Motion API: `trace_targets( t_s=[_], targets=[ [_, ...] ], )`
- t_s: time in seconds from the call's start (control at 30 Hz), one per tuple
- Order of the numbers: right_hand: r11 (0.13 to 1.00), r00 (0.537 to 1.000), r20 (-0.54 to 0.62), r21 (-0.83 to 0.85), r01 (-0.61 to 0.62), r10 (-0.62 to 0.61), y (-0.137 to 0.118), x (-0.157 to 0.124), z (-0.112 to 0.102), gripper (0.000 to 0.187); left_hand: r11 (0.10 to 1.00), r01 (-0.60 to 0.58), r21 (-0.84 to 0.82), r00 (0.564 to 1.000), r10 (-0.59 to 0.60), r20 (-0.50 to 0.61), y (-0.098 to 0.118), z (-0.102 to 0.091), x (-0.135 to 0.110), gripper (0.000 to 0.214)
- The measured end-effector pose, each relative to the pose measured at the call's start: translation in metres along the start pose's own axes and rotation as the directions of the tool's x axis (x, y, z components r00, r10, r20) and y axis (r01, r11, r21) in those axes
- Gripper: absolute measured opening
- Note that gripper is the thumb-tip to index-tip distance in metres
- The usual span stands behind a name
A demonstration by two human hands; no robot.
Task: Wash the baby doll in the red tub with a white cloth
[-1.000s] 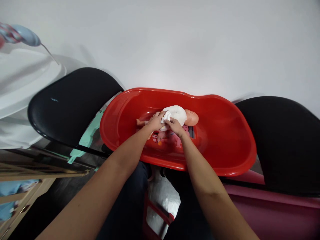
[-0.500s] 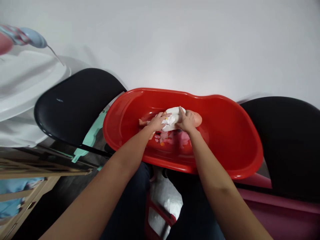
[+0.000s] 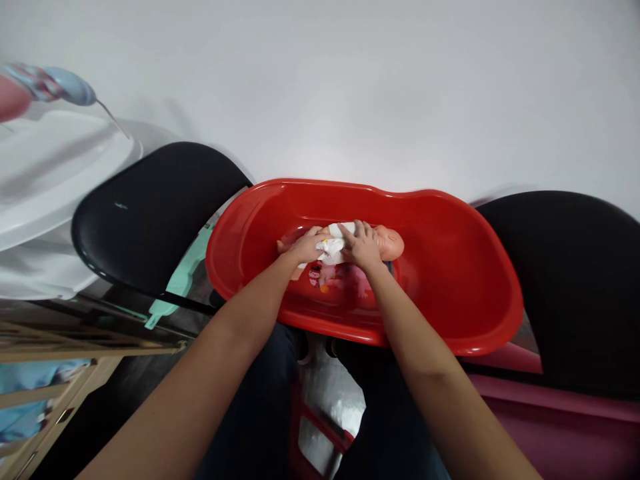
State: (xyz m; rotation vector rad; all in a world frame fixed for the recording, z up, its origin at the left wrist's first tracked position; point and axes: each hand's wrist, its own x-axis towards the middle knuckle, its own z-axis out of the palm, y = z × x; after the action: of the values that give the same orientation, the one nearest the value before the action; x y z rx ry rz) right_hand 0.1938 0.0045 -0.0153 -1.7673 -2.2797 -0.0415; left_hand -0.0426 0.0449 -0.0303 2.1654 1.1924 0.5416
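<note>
White cloth, wadded, lies on the belly of a plastic doll that rests on its back in the middle of the red tub, head toward three o'clock, one leg toward nine. My left hand sits at the cloth's nine o'clock end, fingers curled and gripping a fold. My right hand covers its three o'clock end, fingers spread and laid flat; whether they pinch anything beneath I cannot tell. Change noted: a second ago the cloth stood as a tall rounded bundle with both hands bunched at its near end; half a second ago the right hand crossed to the head side; now much less white shows, so I judge it pressed down and drawn close against the doll's body between the two hands. Tub floor at six o'clock of the doll carries cartoon stickers. Outward: black chair seat at nine o'clock of the tub, a second black seat at three, white tub at far ten, wooden rails at eight.
</note>
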Motion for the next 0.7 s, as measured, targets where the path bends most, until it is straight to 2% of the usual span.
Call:
trace_targets(
  t_s=[0.17,0.27,0.33,0.43,0.53,0.63,0.7],
  targets=[
    [0.995,0.995,-0.032,0.015,-0.098,0.099,-0.009,0.005,0.000,0.069,0.999,-0.001,-0.052,0.989,-0.007,-0.149,-0.001,-0.004,0.004,0.063],
    [0.992,0.991,-0.037,0.006,-0.126,0.126,-0.011,0.009,0.000,0.069,0.993,0.050,-0.104,0.958,-0.077,-0.278,0.000,-0.010,0.006,0.048],
    [0.991,0.990,-0.042,0.002,-0.134,0.134,-0.012,0.011,0.000,0.071,0.985,0.110,-0.132,0.934,-0.148,-0.324,0.001,-0.017,0.003,0.039],
    [0.988,0.987,-0.043,0.016,-0.152,0.152,-0.012,0.015,0.001,0.074,0.968,0.199,-0.153,0.909,-0.241,-0.340,0.004,-0.030,-0.005,0.037],
    [0.987,0.986,-0.045,0.031,-0.159,0.160,-0.012,0.018,0.003,0.073,0.963,0.261,-0.074,0.907,-0.271,-0.323,0.006,-0.039,-0.012,0.045],
    [0.987,0.985,-0.074,0.038,-0.154,0.157,-0.010,0.021,0.005,0.072,0.927,0.373,0.045,0.900,-0.349,-0.262,0.005,-0.038,-0.013,0.057],
    [0.988,0.984,-0.090,0.039,-0.153,0.155,-0.009,0.022,0.007,0.073,0.878,0.472,0.083,0.867,-0.445,-0.225,0.002,-0.032,-0.010,0.064]
  ],
)
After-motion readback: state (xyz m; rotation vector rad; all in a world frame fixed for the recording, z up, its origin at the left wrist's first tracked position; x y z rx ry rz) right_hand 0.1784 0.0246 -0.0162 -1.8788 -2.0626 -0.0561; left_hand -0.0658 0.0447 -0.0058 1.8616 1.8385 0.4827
